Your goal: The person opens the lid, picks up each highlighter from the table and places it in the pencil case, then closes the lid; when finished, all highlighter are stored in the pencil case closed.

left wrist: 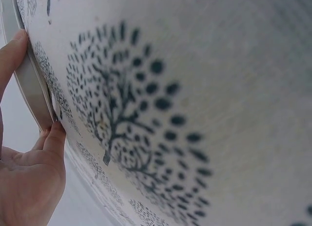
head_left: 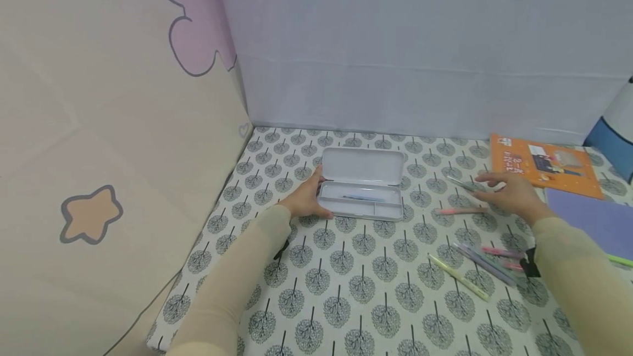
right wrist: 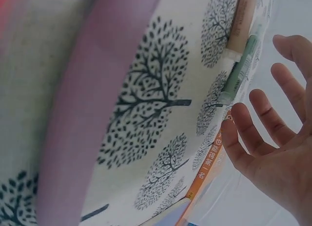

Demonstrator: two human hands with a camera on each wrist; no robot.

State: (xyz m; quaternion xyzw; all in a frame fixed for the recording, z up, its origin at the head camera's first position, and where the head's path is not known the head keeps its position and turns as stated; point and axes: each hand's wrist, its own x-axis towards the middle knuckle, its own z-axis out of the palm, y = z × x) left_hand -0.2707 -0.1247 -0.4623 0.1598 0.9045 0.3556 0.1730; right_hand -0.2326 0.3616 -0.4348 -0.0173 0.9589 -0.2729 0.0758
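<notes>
My left hand (head_left: 307,198) holds the left end of a white pencil case (head_left: 363,165), whose lid lies folded back. In the left wrist view, the thumb and fingertips touch the edge of the pencil case (left wrist: 36,89). A light-blue pen (head_left: 363,198) lies in the longer compartment. My right hand (head_left: 511,195) hovers beside a green pen (head_left: 460,183). Its fingers are spread apart in the right wrist view, and the green pen (right wrist: 241,70) lies just beyond them. A peach pen (head_left: 463,210) rests nearby on the patterned cloth.
Nearer to me lie a yellow pen (head_left: 459,277), a purple pen (head_left: 484,262) and pink pens (head_left: 504,252). An orange booklet (head_left: 549,166) and a purple notebook (head_left: 593,218) sit at the right. A blue-and-white object (head_left: 613,136) stands at the far right edge.
</notes>
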